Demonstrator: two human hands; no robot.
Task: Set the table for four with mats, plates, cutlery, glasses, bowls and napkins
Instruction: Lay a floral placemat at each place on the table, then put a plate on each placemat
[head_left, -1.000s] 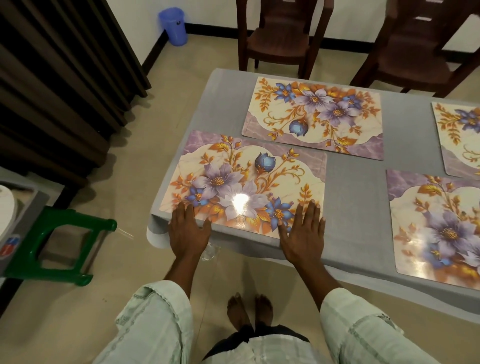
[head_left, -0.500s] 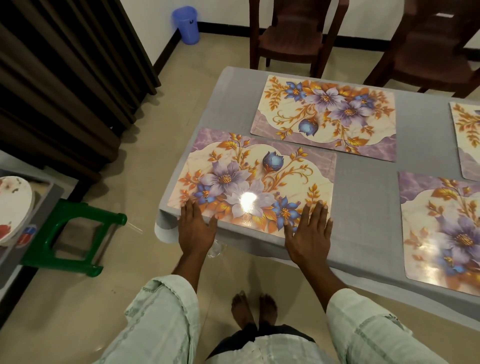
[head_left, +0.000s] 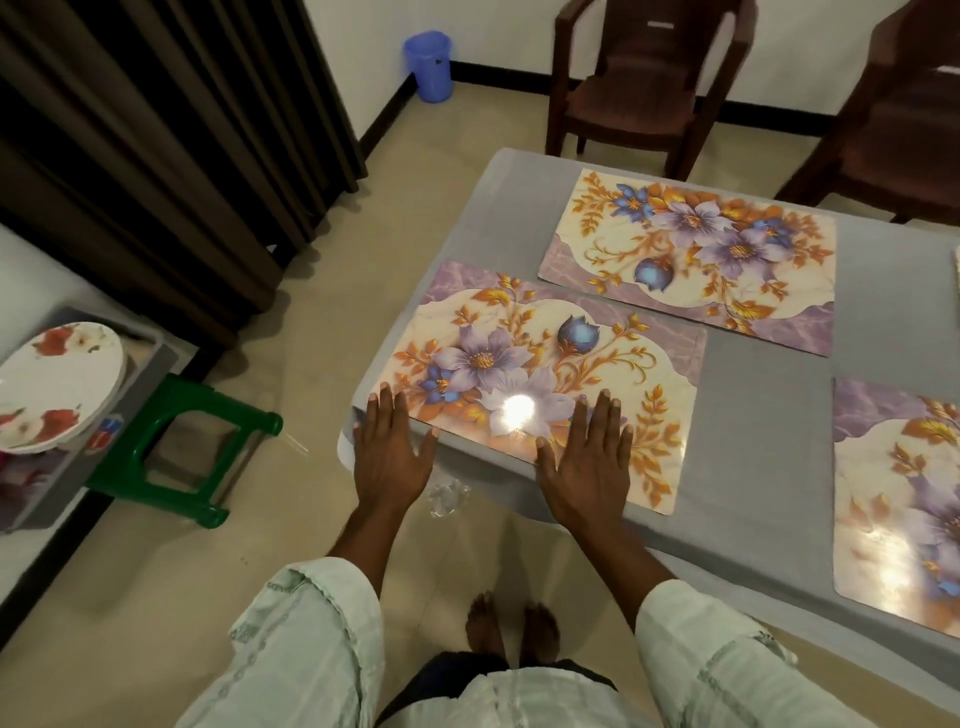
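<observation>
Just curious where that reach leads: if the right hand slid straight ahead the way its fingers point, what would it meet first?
The right hand lies flat on the near floral mat. Going straight on, it would cross that mat, then probably meet the near edge of the far floral mat; nothing else shows between them.

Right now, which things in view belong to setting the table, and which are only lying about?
For the job: near mat under both flat hands (left hand, right hand); far mat; right mat; plates on the side.

Lying about: green stool; blue bin; chairs.
</observation>
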